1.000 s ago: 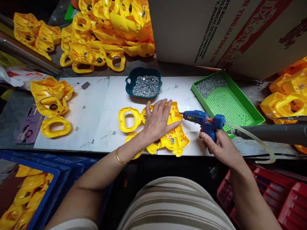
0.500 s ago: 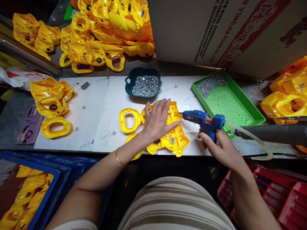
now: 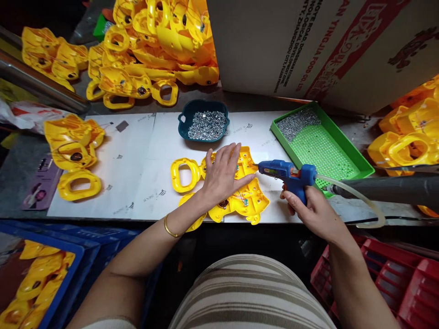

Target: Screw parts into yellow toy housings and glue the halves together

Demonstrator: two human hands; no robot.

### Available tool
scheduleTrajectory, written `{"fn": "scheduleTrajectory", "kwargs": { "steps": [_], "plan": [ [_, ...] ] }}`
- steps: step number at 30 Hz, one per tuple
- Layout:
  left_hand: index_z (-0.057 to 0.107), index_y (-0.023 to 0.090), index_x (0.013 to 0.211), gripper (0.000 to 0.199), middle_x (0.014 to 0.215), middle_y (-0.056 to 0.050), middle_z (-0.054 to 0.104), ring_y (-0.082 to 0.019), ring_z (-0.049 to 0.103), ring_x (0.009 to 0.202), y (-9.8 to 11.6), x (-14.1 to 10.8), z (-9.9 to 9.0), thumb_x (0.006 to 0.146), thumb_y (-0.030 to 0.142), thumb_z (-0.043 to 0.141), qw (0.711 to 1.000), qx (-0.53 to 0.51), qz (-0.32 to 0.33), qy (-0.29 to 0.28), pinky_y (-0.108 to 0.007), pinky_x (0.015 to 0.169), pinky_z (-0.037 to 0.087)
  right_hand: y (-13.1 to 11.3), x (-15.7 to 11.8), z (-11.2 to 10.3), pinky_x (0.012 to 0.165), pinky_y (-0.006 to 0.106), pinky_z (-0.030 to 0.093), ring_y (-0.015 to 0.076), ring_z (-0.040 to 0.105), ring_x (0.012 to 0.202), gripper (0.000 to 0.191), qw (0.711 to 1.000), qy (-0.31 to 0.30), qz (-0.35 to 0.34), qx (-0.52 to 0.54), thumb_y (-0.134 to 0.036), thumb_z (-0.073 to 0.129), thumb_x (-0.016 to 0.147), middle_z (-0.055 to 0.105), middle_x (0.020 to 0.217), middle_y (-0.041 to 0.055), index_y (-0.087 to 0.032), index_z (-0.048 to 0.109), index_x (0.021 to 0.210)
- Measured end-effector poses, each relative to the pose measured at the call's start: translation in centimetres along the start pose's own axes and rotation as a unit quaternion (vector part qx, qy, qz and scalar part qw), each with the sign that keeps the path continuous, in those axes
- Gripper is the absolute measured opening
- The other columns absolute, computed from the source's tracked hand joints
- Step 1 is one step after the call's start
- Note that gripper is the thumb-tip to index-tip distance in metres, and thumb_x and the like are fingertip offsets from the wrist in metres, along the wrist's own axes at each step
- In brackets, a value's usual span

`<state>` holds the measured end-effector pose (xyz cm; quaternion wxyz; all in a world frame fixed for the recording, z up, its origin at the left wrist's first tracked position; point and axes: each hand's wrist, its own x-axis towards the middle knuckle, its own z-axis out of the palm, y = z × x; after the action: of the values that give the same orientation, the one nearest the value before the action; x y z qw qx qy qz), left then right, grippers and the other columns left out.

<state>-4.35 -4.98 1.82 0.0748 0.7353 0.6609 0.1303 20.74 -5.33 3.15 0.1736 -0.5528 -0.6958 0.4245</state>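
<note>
Two yellow plastic shells (image 3: 255, 201) lie side by side on the white board, hollow side up, with small circuit parts and wires inside. My left hand (image 3: 222, 176) rests across them with its fingers spread, covering their middle. In my right hand (image 3: 310, 205) is a blue glue gun (image 3: 279, 169), my fingers wrapped round its handle. Its nozzle points left and is at the right edge of the upper shell; whether it touches is too small to tell. A pale glue stick bends out of the gun's back.
Behind the shells stands a dark tub of screws (image 3: 204, 121). A green tray (image 3: 329, 146) holds screws at right. Yellow shells (image 3: 72, 141) lie left, with more piled behind. A large carton (image 3: 291, 45) stands at the back; blue crates and a red crate (image 3: 387, 274) are below.
The view has shifted slightly. The glue gun and my right hand have moved slightly left in the view, while my left hand stays spread over the shells.
</note>
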Motion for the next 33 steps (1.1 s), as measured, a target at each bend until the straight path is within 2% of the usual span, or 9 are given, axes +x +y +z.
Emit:
{"fn": "scheduleTrajectory", "kwargs": {
  "steps": [3,10,13,16,21,23,26,30,33],
  "plan": [
    [0.030,0.015,0.146,0.079,0.146,-0.019,0.043,-0.034,0.039,0.134,-0.1,0.0,0.0,0.086,0.063,0.050,1.000,-0.004,-0.002,0.002,-0.059,0.114,0.015,-0.3,0.1,0.5,0.051,0.029,0.040,0.0165,0.053,0.056,0.044,1.000,-0.014,0.001,-0.007,-0.060,0.047,0.086,0.060,0.064,0.0037,-0.017,0.058,0.081],
    [0.010,0.012,0.153,0.096,0.142,-0.023,0.046,-0.036,0.042,0.131,-0.6,-0.2,0.5,0.084,0.067,0.049,0.999,-0.037,-0.007,0.026,-0.060,0.111,0.020,-1.1,-0.7,1.3,0.047,0.027,0.042,0.0149,0.056,0.055,0.041,0.990,-0.053,-0.003,0.132,-0.053,0.049,0.089,0.064,0.069,0.0049,-0.015,0.062,0.095],
    [0.002,0.012,0.153,0.102,0.143,-0.023,0.045,-0.036,0.041,0.131,-0.7,-0.2,0.5,0.083,0.067,0.051,0.999,-0.039,-0.005,0.031,-0.061,0.111,0.020,-1.4,0.1,1.6,0.056,0.027,0.049,0.0175,0.064,0.071,0.037,0.982,0.013,-0.053,0.181,-0.048,0.051,0.090,0.070,0.086,0.0081,-0.016,0.063,0.104],
    [0.001,0.012,0.153,0.101,0.144,-0.024,0.044,-0.036,0.042,0.131,-0.5,-0.3,0.3,0.083,0.064,0.053,0.999,-0.027,-0.014,0.029,-0.061,0.111,0.021,-1.9,2.2,1.8,0.073,0.032,0.054,0.0210,0.067,0.085,0.040,0.980,0.104,-0.087,0.148,-0.050,0.054,0.087,0.071,0.101,0.0103,-0.017,0.063,0.109],
    [0.008,0.011,0.153,0.096,0.143,-0.025,0.045,-0.036,0.043,0.131,-0.4,-0.3,0.2,0.084,0.061,0.054,0.999,-0.007,-0.006,0.030,-0.061,0.111,0.021,-2.4,4.5,2.2,0.086,0.040,0.054,0.0254,0.068,0.093,0.041,0.979,0.167,-0.083,0.086,-0.050,0.053,0.086,0.071,0.100,0.0117,-0.015,0.063,0.105],
    [0.011,0.012,0.152,0.094,0.141,-0.024,0.047,-0.036,0.044,0.130,-0.5,-0.3,0.2,0.085,0.060,0.055,0.999,-0.003,-0.003,0.035,-0.061,0.111,0.020,-1.8,3.6,2.8,0.087,0.041,0.054,0.0255,0.068,0.094,0.037,0.975,0.176,-0.095,0.095,-0.047,0.057,0.085,0.072,0.100,0.0110,-0.016,0.064,0.106],
    [0.015,0.013,0.151,0.090,0.139,-0.023,0.049,-0.035,0.045,0.129,-0.6,-0.2,0.1,0.085,0.061,0.053,1.000,0.003,-0.004,0.028,-0.061,0.111,0.021,0.3,0.2,3.9,0.087,0.041,0.057,0.0252,0.069,0.094,0.029,0.970,0.180,-0.095,0.132,-0.041,0.062,0.083,0.072,0.102,0.0095,-0.020,0.067,0.104],
    [0.019,0.012,0.150,0.087,0.139,-0.022,0.049,-0.035,0.044,0.131,-0.6,-0.1,-0.2,0.086,0.062,0.050,1.000,0.012,-0.008,0.005,-0.062,0.111,0.021,4.9,-5.2,3.7,0.084,0.041,0.059,0.0254,0.071,0.087,0.022,0.968,0.179,-0.016,0.177,-0.038,0.068,0.078,0.074,0.092,0.0069,-0.023,0.070,0.095],
    [0.019,0.013,0.150,0.085,0.141,-0.022,0.048,-0.035,0.043,0.132,-0.7,0.0,-0.3,0.087,0.062,0.049,1.000,0.021,-0.009,0.007,-0.061,0.111,0.021,8.8,-8.8,2.1,0.075,0.042,0.061,0.0277,0.072,0.078,0.033,0.960,0.153,0.061,0.227,-0.041,0.078,0.065,0.076,0.083,0.0077,-0.021,0.071,0.091]
  ]
}}
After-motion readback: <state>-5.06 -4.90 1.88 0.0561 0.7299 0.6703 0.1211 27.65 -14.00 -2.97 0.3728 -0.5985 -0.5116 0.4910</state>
